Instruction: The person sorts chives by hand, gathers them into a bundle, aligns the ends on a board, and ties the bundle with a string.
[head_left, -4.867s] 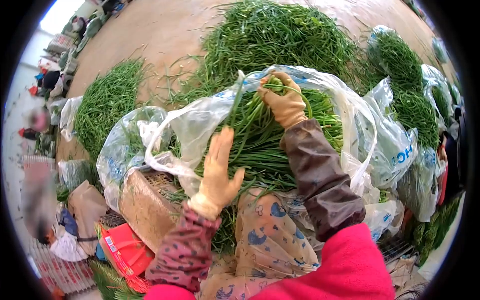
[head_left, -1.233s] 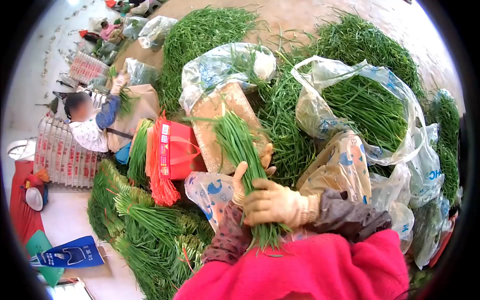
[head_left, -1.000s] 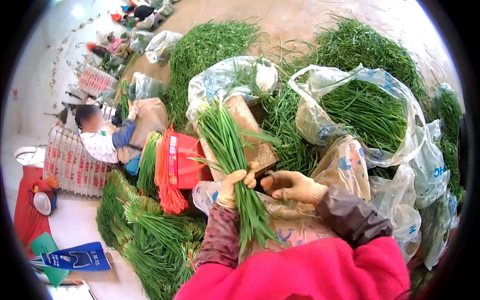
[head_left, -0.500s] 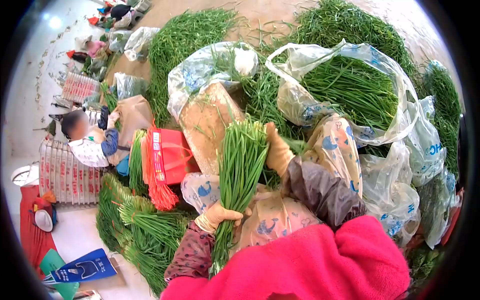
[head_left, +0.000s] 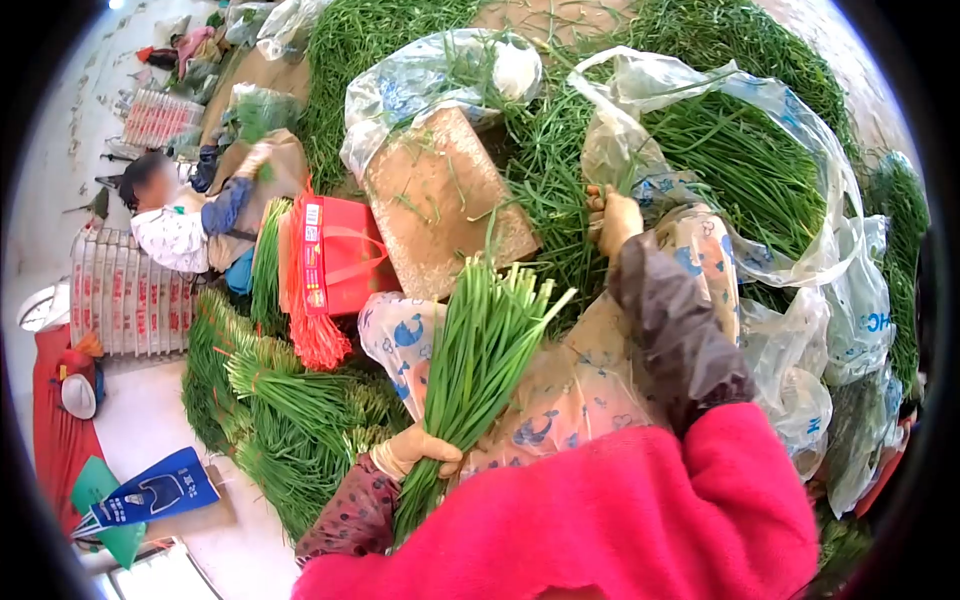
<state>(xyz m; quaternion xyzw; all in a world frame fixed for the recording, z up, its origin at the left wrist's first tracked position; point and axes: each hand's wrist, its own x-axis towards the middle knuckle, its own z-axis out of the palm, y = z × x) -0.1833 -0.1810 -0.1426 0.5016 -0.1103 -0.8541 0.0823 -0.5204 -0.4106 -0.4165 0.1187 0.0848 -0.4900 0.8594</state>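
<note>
My left hand (head_left: 415, 450), in a pale glove, is wrapped round the lower, leafy part of a bunch of garlic chives (head_left: 480, 340). The pale cut stem ends point up and away and fan slightly apart. Further forward, my right hand (head_left: 617, 218), also gloved, has its fingers curled beside loose green leaves and the rim of a clear plastic bag (head_left: 600, 85). Whatever is inside those fingers is too small to make out. More garlic chives (head_left: 745, 170) lie in that bag. Patterned plastic (head_left: 570, 400) covers my lap.
A dirt-strewn block (head_left: 450, 200) stands ahead, by a red bag (head_left: 345, 255) with red ties (head_left: 318, 340). Tied bunches (head_left: 290, 400) are piled at left. Loose heaps of greens (head_left: 390, 60) lie beyond. A co-worker (head_left: 180, 215) sits at far left near stacked crates (head_left: 130, 295).
My right hand has moved away from the bunch, to the right and forward toward the bag. The bunch in my left hand has tilted right, and its stem ends have spread. The view has shifted slightly.
</note>
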